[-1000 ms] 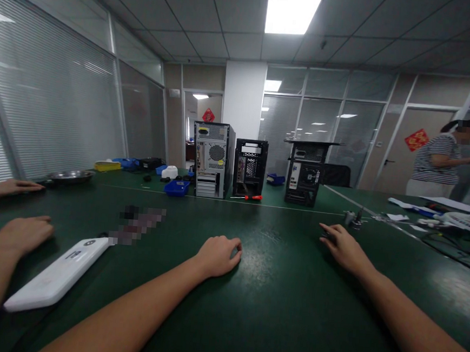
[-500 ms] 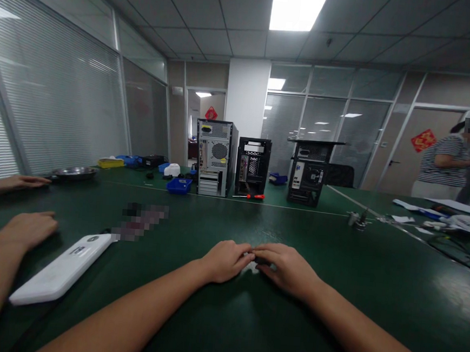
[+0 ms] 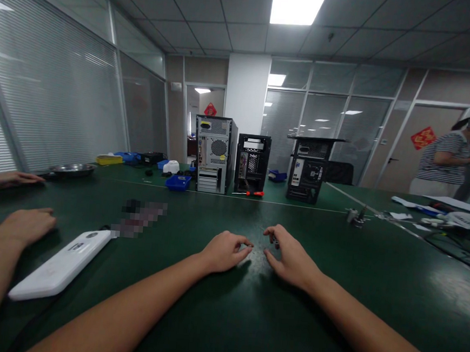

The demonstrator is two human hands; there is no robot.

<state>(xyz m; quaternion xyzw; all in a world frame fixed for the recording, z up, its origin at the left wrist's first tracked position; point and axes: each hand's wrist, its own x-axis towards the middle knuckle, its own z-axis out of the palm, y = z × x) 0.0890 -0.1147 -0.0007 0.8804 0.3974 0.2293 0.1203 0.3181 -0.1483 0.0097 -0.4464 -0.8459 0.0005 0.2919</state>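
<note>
My left hand (image 3: 227, 251) is over the green table (image 3: 224, 316), thumb and forefinger pinched together. A tiny dark bit shows at its fingertips, too small to name. To its right, my right hand (image 3: 291, 259) has its thumb held away from the curled fingers. Against those fingers sits a small dark, metallic-looking piece (image 3: 275, 242), mostly hidden by the hand. A gap of bare table separates the two hands.
Three computer cases (image 3: 214, 152) stand at the back, with a red screwdriver (image 3: 253, 193) and blue bin (image 3: 178, 182) nearby. Small metal parts (image 3: 356, 217) lie right. Another person's arms (image 3: 23, 230) rest left, beside a white power bank-like slab (image 3: 63, 265).
My hands were together around a small dark thing; now they are apart. My right hand has moved up and right, its thumb spread from the fingers. The view has tilted slightly down.
</note>
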